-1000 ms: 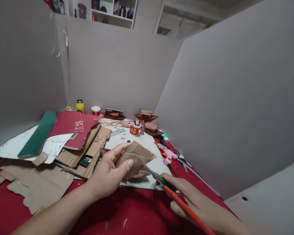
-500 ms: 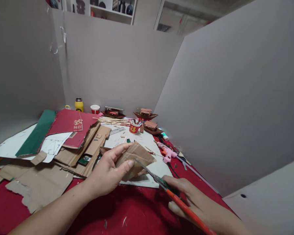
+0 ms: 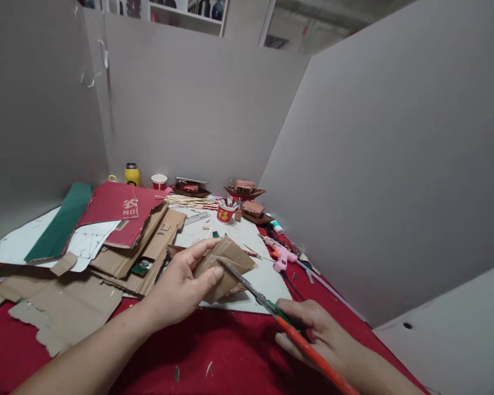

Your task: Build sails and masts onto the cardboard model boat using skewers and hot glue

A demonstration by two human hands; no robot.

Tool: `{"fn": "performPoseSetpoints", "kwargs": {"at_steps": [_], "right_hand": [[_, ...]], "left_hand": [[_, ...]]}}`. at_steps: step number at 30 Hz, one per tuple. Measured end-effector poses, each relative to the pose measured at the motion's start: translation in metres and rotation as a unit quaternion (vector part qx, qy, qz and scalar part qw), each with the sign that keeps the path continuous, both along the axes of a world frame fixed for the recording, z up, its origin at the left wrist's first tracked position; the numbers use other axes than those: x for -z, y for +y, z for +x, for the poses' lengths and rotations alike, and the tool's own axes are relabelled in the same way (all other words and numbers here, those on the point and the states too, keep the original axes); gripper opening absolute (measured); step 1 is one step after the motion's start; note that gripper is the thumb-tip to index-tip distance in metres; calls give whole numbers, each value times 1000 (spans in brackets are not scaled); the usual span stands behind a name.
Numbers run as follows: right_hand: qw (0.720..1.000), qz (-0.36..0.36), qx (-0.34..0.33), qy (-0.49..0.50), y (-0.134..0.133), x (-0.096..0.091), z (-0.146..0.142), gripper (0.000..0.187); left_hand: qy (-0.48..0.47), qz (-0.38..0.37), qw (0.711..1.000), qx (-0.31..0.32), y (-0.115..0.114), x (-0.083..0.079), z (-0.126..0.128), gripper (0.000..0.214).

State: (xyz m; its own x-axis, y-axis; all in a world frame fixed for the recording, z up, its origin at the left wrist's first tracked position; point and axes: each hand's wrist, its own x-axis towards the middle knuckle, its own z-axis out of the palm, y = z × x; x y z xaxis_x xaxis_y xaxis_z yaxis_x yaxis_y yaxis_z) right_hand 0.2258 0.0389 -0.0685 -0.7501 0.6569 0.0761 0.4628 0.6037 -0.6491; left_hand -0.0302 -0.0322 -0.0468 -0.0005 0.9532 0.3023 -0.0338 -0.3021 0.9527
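Observation:
My left hand (image 3: 185, 282) pinches a folded piece of brown cardboard (image 3: 235, 262) between thumb and fingers, above the white board (image 3: 267, 285). Long scissors (image 3: 258, 296) with an orange and a green handle are gripped in my right hand (image 3: 313, 329). Their blades lie across the cardboard, with the tip close to my left thumb; whether they bite into it I cannot tell. Under the cardboard, a brown object is mostly hidden.
Cardboard sheets (image 3: 66, 307) and a red card (image 3: 115, 206) pile up on the left. Behind stand a red cup (image 3: 226, 211), wooden sticks (image 3: 189, 202) and several model boats (image 3: 245, 189). A pink glue gun (image 3: 282, 253) lies right, near the grey partition (image 3: 374, 164).
The scissors and my right hand have moved slightly left, bringing the blade tip farther across the cardboard. My left hand keeps its hold, and the view has shifted a little.

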Motion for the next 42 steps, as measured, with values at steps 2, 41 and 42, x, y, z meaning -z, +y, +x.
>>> {"fn": "performPoseSetpoints", "kwargs": {"at_steps": [2,41,42], "right_hand": [[1000,-13,-4,-21,-2,-3,0,28],[957,-239,-160,27,2,-38,-101,54],[958,-247,-142,29,4,-33,-95,54]], "left_hand": [[-1,-7,1000,5,0,0,-1,45],[251,-118,872,-402,-46,-18,-171,49],[280,-118,856,-418,-42,-17,-179,44]]}}
